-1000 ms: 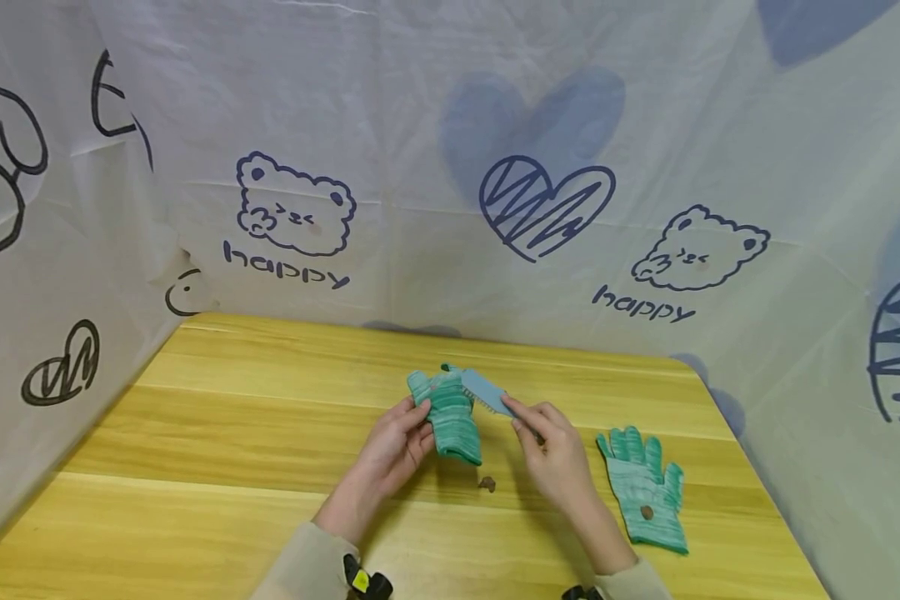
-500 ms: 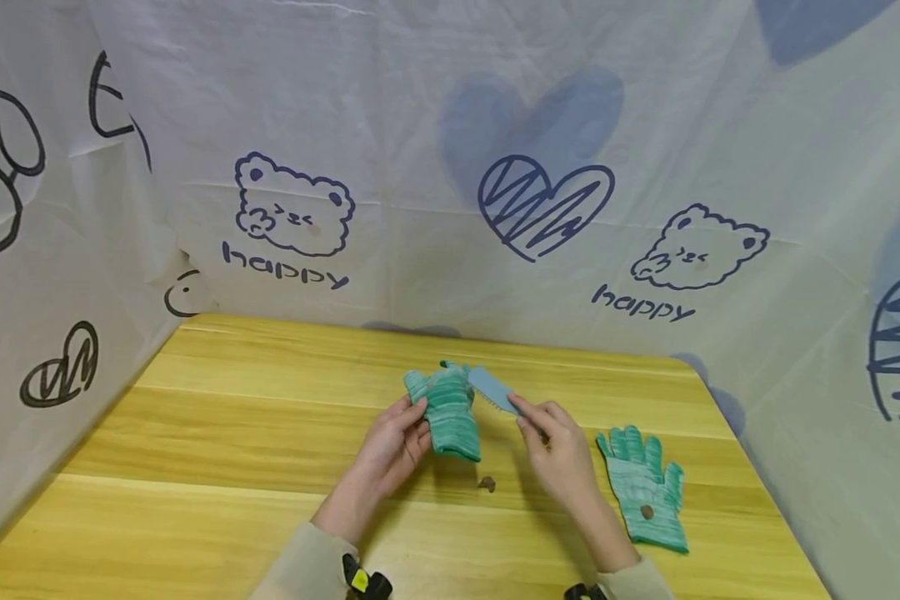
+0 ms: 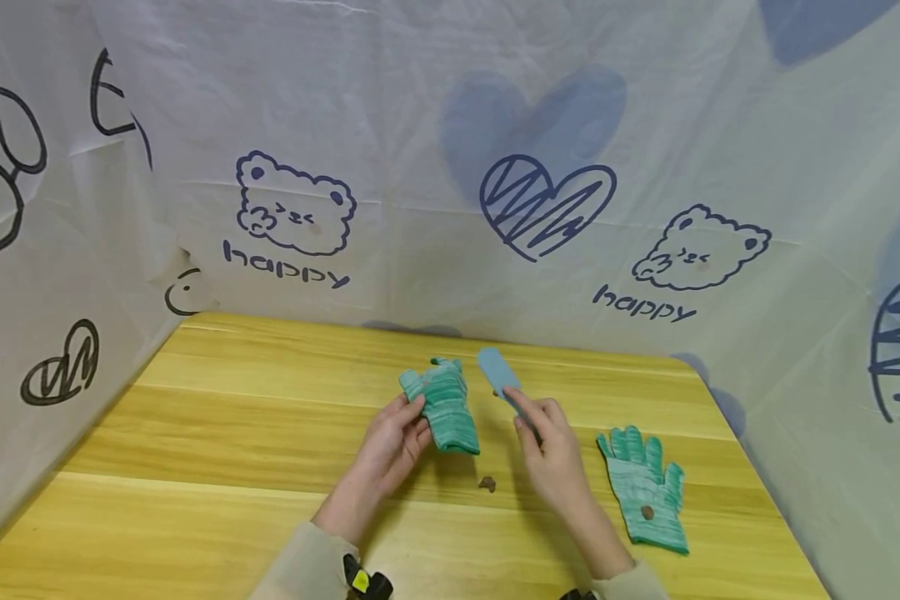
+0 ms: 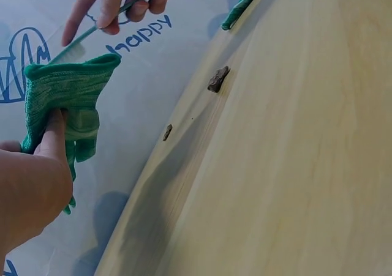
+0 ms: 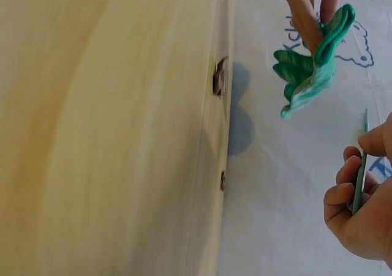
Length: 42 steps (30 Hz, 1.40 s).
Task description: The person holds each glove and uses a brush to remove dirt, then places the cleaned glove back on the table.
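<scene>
Between its thumb and fingers, my left hand [image 3: 393,442] pinches a green knitted glove [image 3: 450,408] held above the table; some fingers are hidden behind the cloth. The glove's cuff [image 4: 73,68] stands uppermost in the left wrist view. My right hand [image 3: 551,446] grips a light-blue brush [image 3: 499,372] by its handle, the index finger stretched along its back. A gap separates the brush head from the glove. In the right wrist view, the brush [image 5: 361,178] appears edge-on in the curled fingers.
A second green glove [image 3: 645,492] lies flat at the right, a round brown lump [image 3: 647,512] on its palm. One brown clump [image 3: 487,483] rests on the wooden table [image 3: 232,467] below the hands, and a smaller brown bit [image 4: 167,132] lies farther back. A printed sheet [image 3: 390,167] hangs behind.
The brush has moved from the held glove's edge up and to the right, turning more upright. The held glove has shifted slightly left. A small brown bit now shows beside the brush.
</scene>
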Tool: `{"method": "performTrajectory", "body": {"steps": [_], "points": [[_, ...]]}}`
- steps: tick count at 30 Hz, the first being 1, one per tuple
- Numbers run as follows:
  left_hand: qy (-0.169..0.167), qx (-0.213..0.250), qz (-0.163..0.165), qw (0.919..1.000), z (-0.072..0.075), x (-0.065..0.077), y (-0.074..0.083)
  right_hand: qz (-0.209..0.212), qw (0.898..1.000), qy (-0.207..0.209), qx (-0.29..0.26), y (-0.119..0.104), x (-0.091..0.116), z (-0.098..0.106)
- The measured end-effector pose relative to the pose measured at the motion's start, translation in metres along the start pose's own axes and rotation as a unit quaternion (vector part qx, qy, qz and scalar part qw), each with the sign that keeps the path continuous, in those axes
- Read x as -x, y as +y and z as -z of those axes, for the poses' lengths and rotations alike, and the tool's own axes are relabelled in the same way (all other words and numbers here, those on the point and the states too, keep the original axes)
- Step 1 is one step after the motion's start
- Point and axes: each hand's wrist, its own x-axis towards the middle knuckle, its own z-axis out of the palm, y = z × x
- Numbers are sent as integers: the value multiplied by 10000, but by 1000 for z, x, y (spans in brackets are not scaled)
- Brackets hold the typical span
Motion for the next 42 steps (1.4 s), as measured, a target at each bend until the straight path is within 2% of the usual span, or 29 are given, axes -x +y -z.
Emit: {"method": "performTrajectory", "body": {"steps": [4,9,15,21,32,42], "points": [[57,-38,8,10000,-1,0,-2,229,9996,-97,-160,-6,2,-5],[88,-19,-17,10000,-2,-1,-4,275,9988,-303,-264,-14,6,-10],[52,-2,30,10000,-4,0,-7,175,9974,-628,-310,-25,10,-14],[17,-75,105,9999,-5,2,-8,-101,9950,-935,-331,-35,13,-19],[-182,-179,206,9995,-9,4,-15,-229,9953,-923,-166,-40,15,-23],[-267,-179,276,9991,-11,5,-18,-398,9945,-921,-296,-39,14,-23]]}}
